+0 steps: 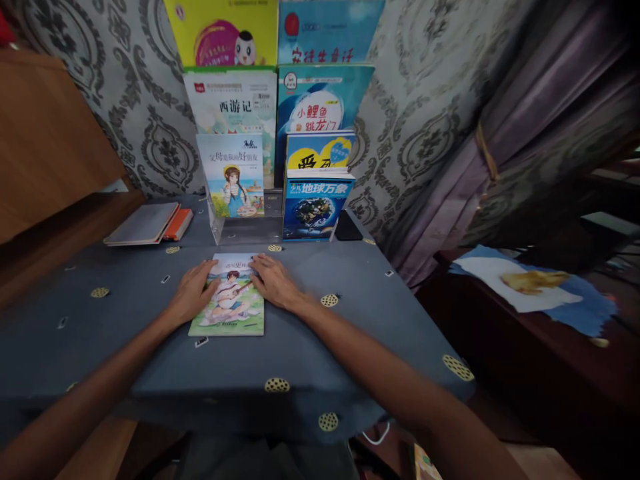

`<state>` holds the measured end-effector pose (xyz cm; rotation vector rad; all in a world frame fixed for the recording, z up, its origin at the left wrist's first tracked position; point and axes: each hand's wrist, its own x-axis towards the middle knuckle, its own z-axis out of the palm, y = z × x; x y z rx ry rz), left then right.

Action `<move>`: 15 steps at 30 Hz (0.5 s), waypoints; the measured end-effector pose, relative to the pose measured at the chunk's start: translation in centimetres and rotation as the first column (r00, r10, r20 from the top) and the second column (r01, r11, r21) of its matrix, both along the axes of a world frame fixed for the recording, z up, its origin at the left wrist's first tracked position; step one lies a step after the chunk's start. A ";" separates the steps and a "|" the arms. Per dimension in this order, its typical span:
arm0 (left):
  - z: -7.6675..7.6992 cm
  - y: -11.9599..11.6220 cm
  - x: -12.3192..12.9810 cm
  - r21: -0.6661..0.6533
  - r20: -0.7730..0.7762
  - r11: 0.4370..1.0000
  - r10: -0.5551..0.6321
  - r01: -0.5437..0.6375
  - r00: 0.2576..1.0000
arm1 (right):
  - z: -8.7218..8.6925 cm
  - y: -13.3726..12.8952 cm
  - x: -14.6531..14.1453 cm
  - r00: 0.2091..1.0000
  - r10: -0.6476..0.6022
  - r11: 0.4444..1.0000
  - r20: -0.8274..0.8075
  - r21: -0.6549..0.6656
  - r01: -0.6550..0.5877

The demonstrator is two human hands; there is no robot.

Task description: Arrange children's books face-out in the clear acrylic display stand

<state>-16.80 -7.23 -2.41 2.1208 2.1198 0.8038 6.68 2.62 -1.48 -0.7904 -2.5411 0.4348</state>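
Observation:
A thin paperback book (230,310) with a cartoon figure playing a stringed instrument on its cover lies flat on the cloth-covered table. Along the book's upper left edge rests my left hand (193,292), its fingers stretched forward and the thumb apart over the cover. My right hand (275,281) touches the upper right edge, with fingertips and thumb spread on the cover. Behind the book stands a clear stepped rack (247,230). At its front are a book with a braided-hair figure (237,183) and a blue book with a globe (313,210).
Taller books, including a yellow-green one (223,33), fill the rack's upper steps. A grey notebook (145,223) and an orange book (179,225) lie at the left. A dark phone-like slab (349,227) sits right of the rack. A purple curtain (440,200) hangs at the right.

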 end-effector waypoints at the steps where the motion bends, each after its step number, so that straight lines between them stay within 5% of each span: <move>1: 0.2 0.0 -0.1 -0.004 0.031 1.000 -0.004 0.004 1.000 | 0.0 0.0 0.0 1.000 0.007 1.000 -0.005 0.008 -0.007; 7: 1.4 0.2 -0.4 -0.002 0.460 1.000 -0.010 0.012 0.888 | -0.6 0.1 -0.2 0.998 0.028 0.999 -0.061 -0.023 -0.030; 11: 2.0 0.9 -0.3 -0.030 0.785 0.999 0.039 -0.026 0.618 | -1.2 0.3 -0.1 0.996 0.009 0.999 -0.090 -0.038 -0.012; 15: 2.2 2.0 0.3 -0.145 0.932 0.989 0.148 -0.033 0.332 | -1.5 0.5 0.3 0.994 0.015 0.998 -0.107 -0.054 -0.021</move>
